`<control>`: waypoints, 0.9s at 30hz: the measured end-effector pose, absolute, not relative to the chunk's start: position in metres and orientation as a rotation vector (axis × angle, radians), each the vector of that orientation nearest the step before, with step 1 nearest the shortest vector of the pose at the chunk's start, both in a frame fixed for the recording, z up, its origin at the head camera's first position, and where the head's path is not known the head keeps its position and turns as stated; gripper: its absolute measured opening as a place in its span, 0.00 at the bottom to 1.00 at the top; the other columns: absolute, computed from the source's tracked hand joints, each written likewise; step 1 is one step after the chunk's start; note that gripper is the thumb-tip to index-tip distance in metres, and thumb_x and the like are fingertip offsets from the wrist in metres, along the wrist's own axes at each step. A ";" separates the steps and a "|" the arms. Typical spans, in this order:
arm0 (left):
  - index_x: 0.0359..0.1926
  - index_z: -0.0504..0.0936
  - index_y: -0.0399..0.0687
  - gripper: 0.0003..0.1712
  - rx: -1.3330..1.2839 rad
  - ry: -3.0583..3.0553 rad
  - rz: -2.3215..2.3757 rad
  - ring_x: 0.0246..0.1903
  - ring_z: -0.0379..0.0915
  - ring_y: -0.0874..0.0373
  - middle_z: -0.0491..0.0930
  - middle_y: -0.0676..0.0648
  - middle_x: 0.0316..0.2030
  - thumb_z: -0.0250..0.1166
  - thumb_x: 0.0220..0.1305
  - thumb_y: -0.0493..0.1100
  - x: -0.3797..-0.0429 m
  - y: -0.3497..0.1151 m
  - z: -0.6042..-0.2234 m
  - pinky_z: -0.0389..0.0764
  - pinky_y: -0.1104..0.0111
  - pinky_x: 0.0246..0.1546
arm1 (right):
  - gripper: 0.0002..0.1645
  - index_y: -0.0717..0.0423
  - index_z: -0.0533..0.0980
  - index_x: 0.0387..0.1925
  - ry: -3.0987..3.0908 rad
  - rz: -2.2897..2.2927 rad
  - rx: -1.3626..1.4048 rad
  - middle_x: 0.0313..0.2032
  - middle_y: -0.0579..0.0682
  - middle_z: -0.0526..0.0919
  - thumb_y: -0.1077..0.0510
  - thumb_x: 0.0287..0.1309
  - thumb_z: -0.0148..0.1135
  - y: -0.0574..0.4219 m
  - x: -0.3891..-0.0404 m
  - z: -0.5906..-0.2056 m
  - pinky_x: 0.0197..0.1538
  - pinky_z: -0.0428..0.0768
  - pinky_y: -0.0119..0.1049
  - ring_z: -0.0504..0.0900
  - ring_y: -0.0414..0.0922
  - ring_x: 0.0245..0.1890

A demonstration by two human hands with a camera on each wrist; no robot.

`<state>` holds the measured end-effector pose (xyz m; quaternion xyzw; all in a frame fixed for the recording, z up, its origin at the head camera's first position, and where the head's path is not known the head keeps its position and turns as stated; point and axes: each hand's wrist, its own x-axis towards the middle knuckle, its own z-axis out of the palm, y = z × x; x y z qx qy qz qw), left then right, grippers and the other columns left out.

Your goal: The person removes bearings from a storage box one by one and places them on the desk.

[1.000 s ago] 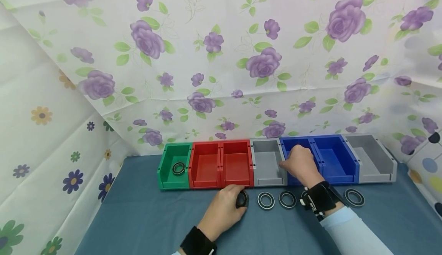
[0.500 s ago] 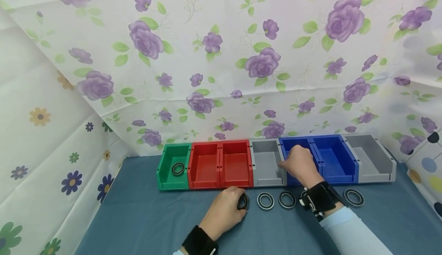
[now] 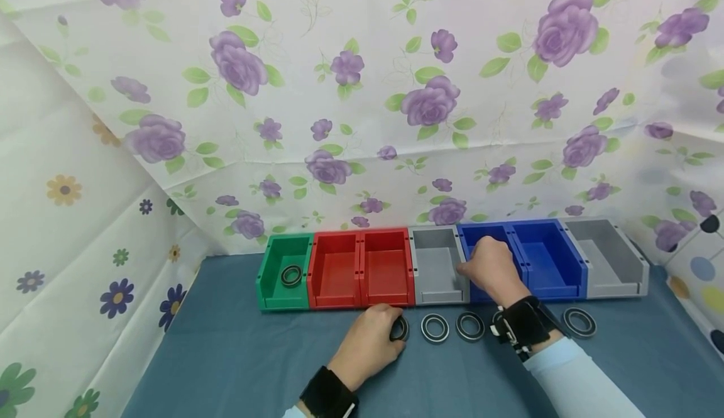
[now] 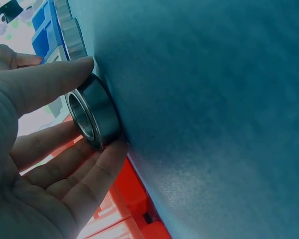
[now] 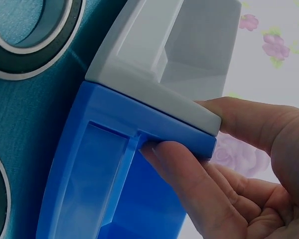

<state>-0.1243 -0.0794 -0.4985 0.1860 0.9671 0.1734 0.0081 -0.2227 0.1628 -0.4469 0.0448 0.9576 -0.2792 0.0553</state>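
On the cloth in front of the red bins, my left hand (image 3: 367, 347) grips a ring-shaped ball bearing (image 4: 105, 117), thumb on one side and fingers on the other. The bearing stands near the cloth, its steel outer face showing in the left wrist view. My right hand (image 3: 494, 270) pinches the adjoining side walls of a grey bin (image 5: 134, 59) and a blue bin (image 5: 79, 164). Its thumb lies on the grey side, while the index fingertip reaches inside the blue bin. Two bearings, a nearer ring (image 3: 435, 341) and a darker ring (image 3: 470, 339), lie between my hands.
A green bin (image 3: 268, 280) with one bearing (image 3: 291, 285) inside stands at the left end of the row. Red bins (image 3: 387, 295), another blue bin (image 3: 557, 293) and a grey end bin (image 3: 619, 292) complete it. Right of my right wrist lies another bearing (image 3: 579, 335); one more is mostly hidden behind the wrist.
My left hand, with the bearing in its grip, has shifted very slightly to the right. My right hand stays in place on the bin walls.
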 end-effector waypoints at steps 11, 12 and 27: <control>0.50 0.80 0.50 0.29 0.581 3.018 0.478 0.39 0.68 0.62 0.76 0.53 0.41 0.74 0.45 0.52 -0.126 -0.080 -0.498 0.74 0.67 0.42 | 0.22 0.54 0.69 0.10 2.902 -0.848 0.139 0.11 0.44 0.60 0.51 0.44 0.70 0.162 -0.223 -0.444 0.17 0.66 0.34 0.69 0.43 0.14; 0.50 0.80 0.50 0.29 0.583 3.020 0.471 0.39 0.68 0.62 0.76 0.53 0.42 0.74 0.45 0.53 -0.126 -0.080 -0.498 0.74 0.67 0.42 | 0.22 0.54 0.68 0.09 2.902 -0.850 0.140 0.11 0.44 0.59 0.52 0.44 0.70 0.162 -0.223 -0.444 0.17 0.66 0.34 0.69 0.43 0.13; 0.53 0.79 0.52 0.27 0.634 3.051 0.665 0.46 0.70 0.63 0.76 0.55 0.47 0.70 0.52 0.53 -0.124 -0.092 -0.488 0.72 0.67 0.47 | 0.21 0.55 0.70 0.10 2.900 -0.841 0.144 0.11 0.44 0.61 0.52 0.44 0.70 0.161 -0.223 -0.444 0.18 0.67 0.34 0.70 0.43 0.14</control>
